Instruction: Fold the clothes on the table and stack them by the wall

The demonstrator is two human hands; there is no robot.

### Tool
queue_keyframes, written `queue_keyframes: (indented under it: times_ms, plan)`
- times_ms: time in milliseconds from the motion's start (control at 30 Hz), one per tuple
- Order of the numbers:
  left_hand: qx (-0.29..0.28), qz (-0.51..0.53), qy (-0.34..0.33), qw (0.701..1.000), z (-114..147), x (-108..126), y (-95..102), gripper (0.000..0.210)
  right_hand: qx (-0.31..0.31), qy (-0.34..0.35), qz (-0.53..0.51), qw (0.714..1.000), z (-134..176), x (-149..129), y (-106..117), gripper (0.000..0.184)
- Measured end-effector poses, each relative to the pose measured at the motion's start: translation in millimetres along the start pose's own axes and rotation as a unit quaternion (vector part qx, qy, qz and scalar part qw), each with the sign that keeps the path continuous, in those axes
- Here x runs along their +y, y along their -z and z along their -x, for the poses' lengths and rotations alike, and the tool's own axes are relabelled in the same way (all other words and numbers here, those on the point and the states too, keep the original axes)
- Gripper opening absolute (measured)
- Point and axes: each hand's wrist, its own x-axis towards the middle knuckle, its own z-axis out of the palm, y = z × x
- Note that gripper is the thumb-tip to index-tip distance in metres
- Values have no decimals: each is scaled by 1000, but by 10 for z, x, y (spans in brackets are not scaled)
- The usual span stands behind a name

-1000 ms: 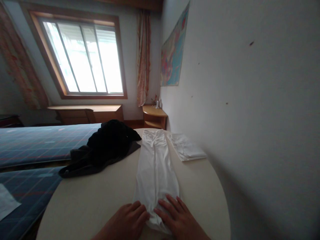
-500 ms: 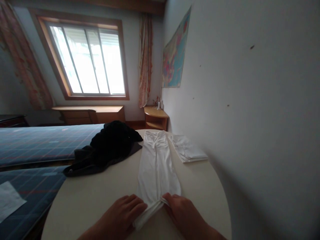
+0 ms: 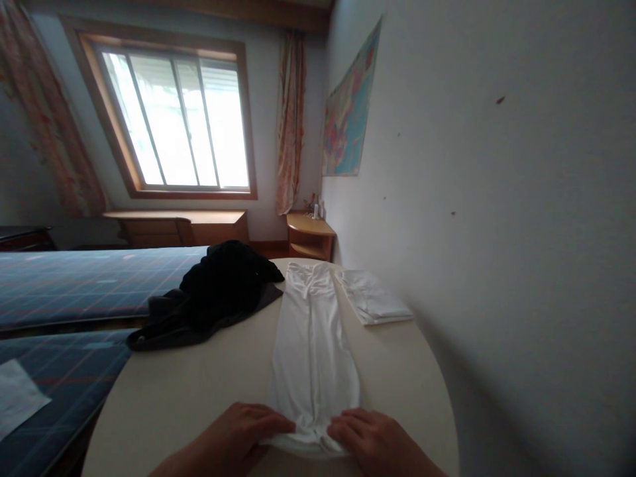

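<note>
A long white satin garment (image 3: 313,344) lies lengthwise on the round cream table (image 3: 199,384), its gathered end far from me and its hem close by. My left hand (image 3: 246,427) holds the hem's left corner, thumb on top and fingers partly hidden below. At the right part of the hem, my right hand (image 3: 365,434) grips the cloth with bent fingers. Between both hands the hem runs roughly straight across, slightly creased. Right of the garment's far end rests a folded white cloth (image 3: 375,298).
Black clothing (image 3: 223,291) lies heaped on the table's left edge, reaching toward the plaid-covered mattresses (image 3: 99,285). A white sheet (image 3: 20,397) is on the nearer mattress. The wall (image 3: 497,278) runs along the right. A corner shelf (image 3: 311,225) stands behind the table.
The hem was twisted and slanted between my hands; now it lies flatter and level. My right hand has moved slightly toward me, from pinching the cloth to bent fingers over it.
</note>
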Motion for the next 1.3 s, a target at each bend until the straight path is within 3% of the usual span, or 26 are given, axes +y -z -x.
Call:
queue_keyframes:
  times_ms: [100, 200, 367, 433, 500, 633, 733, 833, 967, 1033, 1100, 1167, 1300]
  plan:
    - [-7, -1, 3, 1000, 70, 118, 69, 54, -76, 18, -54, 995, 63, -23, 173, 29]
    - [5, 11, 15, 1000, 85, 195, 164, 47, -162, 31, -168, 972, 47, -106, 607, 25]
    - [94, 19, 54, 994, -206, 173, 455, 34, -103, -15, -156, 982, -251, -7, 1285, 20]
    - [127, 26, 81, 988, -418, 92, 592, 34, -101, -20, -161, 982, -471, 174, 1411, 20]
    - [173, 22, 100, 980, -650, -49, 700, 32, -61, -28, -152, 986, -730, 390, 1465, 22]
    - [238, -7, 134, 962, -1075, -486, 730, 32, 15, -48, -120, 992, -1235, 769, 1360, 23]
    - [252, -50, 164, 953, -1259, -821, 571, 35, 49, -85, -111, 989, -1458, 956, 1054, 31]
    - [252, -58, 158, 953, -1265, -1016, 350, 48, 55, -131, -77, 987, -1477, 1043, 667, 44]
    - [243, -90, 55, 964, -1007, -961, 175, 46, 121, -127, -8, 984, -1246, 925, 383, 52]
    - [177, -98, -18, 979, -817, -833, 150, 37, 140, -93, -23, 986, -1066, 766, 370, 44]
    - [95, -110, -69, 987, -641, -699, 131, 35, 112, -42, -55, 991, -877, 585, 379, 38]
    - [46, -133, -80, 987, -514, -605, 98, 34, 67, -8, -60, 996, -717, 427, 360, 41]
    - [28, -180, -46, 982, -435, -564, 22, 22, 23, -19, -20, 999, -566, 280, 251, 28]
